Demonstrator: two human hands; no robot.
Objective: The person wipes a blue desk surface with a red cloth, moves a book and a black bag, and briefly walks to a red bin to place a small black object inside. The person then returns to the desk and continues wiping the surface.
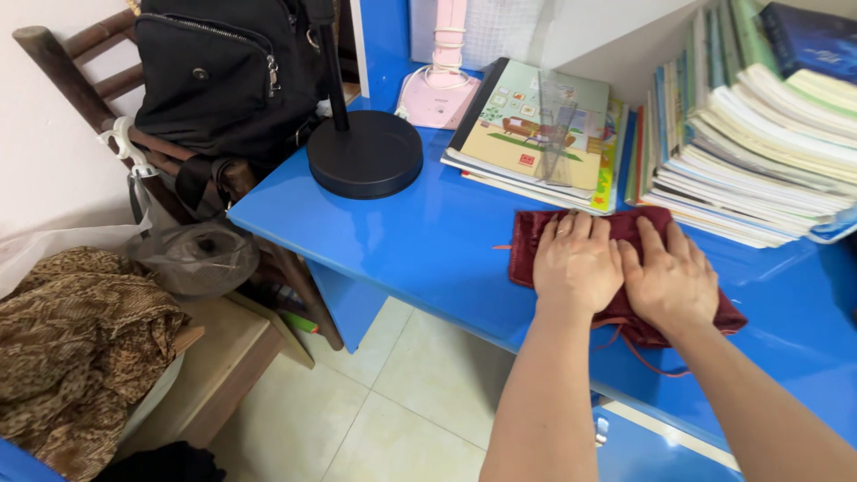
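Both hands lay flat, palms down, on a dark red cloth point(536, 245) right of the frame's centre. Left hand point(578, 261): fingers straight and close together, pressed onto the cloth, gripping nothing; a ring showed on one finger. Right hand point(671, 278): likewise flat, fingers slightly spread, pressing the cloth, thumb touching the left hand's edge. Neither hand pinched or curled round anything.

The cloth sat folded on the blue desk point(428, 241), near the desk's front edge. Thin red strings point(656, 361) trailed from under the right wrist toward the edge.

Just above the cloth, a stack of flat picture books point(536, 125), nearly touching the cloth's upper border. Upper right of the frame: a leaning pile of workbooks point(759, 152), close beside the right hand's fingertips. Upper centre: a round black lamp base point(364, 154) with its pole, and behind it a pink device point(439, 94) with a cord.

Upper left: a black backpack point(228, 76) hung on a wooden chair point(67, 80). Left edge, lower: a brown patterned cloth point(76, 348) heaped on a seat, a grey plastic bag point(196, 259) beside it. Pale tiled floor point(402, 411) below the desk.
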